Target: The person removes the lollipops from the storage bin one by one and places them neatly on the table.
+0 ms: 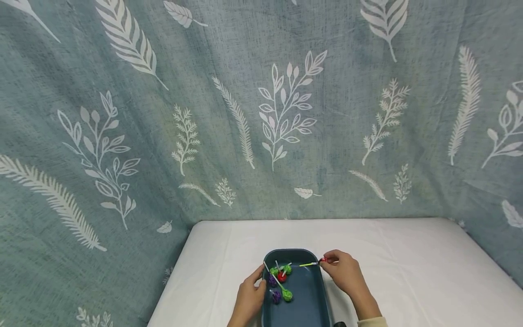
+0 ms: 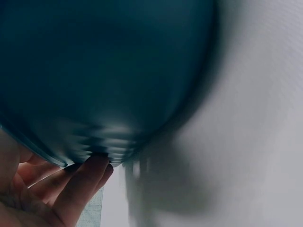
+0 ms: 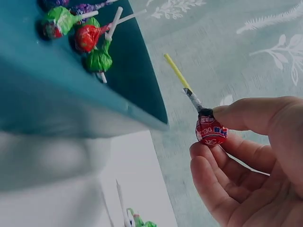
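Note:
My right hand (image 1: pixel 342 271) pinches a red-wrapped lollipop (image 3: pixel 211 130) by its round head, between thumb and fingertips. Its yellow stick (image 3: pixel 175 70) points left, over the right rim of a dark blue tray (image 1: pixel 322 290) in the head view. On the tray's left side my left hand (image 1: pixel 250 295) holds the edge, its fingers (image 2: pixel 87 182) against the outer wall. Inside lie several wrapped lollipops: a red one (image 1: pixel 282 276), green ones including a green lollipop (image 1: pixel 288 295) nearest me, and purple ones including a purple lollipop (image 1: pixel 276 297).
A white cloth (image 1: pixel 412 268) covers the table beneath the tray. Behind it hangs a grey-green curtain (image 1: pixel 335 150) with white leaf prints. Something green-wrapped (image 3: pixel 137 220) shows low in the right wrist view. A small black object (image 1: pixel 339 324) appears at the head view's bottom edge.

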`<act>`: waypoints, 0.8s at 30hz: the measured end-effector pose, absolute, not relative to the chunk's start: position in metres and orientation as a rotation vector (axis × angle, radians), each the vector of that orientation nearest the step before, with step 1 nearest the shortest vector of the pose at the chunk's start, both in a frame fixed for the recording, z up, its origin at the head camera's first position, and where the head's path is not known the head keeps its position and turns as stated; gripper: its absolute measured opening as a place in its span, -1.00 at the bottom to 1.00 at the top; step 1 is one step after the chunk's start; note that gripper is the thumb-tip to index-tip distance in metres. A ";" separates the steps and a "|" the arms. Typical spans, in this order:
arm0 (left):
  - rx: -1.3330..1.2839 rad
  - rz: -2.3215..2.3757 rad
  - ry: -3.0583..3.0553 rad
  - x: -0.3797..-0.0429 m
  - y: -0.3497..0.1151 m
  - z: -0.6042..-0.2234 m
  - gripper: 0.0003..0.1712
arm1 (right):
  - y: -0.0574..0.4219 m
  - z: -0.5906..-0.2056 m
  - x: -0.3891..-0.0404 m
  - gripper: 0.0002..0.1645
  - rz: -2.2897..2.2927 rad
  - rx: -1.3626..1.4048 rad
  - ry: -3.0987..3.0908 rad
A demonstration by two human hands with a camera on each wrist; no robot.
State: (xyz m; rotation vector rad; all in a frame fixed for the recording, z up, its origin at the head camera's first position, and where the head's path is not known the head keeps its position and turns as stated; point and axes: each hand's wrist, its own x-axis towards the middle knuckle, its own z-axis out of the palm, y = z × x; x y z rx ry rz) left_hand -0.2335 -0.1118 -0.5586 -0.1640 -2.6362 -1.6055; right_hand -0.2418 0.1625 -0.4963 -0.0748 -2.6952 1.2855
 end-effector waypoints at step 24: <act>-0.136 -1.617 -2.643 -0.236 -0.111 -0.562 -0.45 | 0.214 -0.512 -0.224 -0.58 1.188 -0.371 -2.713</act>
